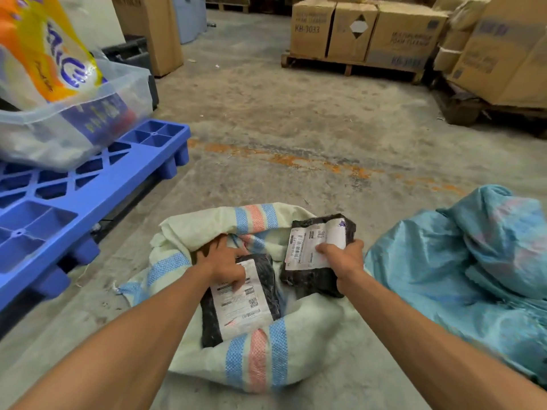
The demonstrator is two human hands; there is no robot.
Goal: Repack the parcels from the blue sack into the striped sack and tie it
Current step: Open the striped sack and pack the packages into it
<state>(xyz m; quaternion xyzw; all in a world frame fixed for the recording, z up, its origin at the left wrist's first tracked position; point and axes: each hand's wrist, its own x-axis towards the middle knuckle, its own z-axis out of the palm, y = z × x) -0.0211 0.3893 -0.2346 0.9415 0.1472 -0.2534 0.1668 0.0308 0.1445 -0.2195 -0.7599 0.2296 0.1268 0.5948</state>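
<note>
Cream striped sack (254, 359) open, left hand (223, 263) and right hand (344, 258) each gripping 1 black labelled parcel (313, 276); blue sack (461, 270) beside

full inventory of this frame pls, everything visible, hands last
striped sack: 1, cream with blue and pink stripes, on the floor at centre, mouth open
parcels: 2, black with white labels; one in the sack mouth under the left hand, one held over the sack's right edge
blue sack: 1, light blue, crumpled on the floor at right
plastic pallet: 1, blue, left
clear bag: 1, with orange and yellow packs inside, on the plastic pallet
cardboard boxes: several, brown, on a wooden pallet at the back; more at right and back left
floor: grey concrete, worn orange line across
hands: left hand grips the parcel in the sack; right hand grips the other parcel
</note>
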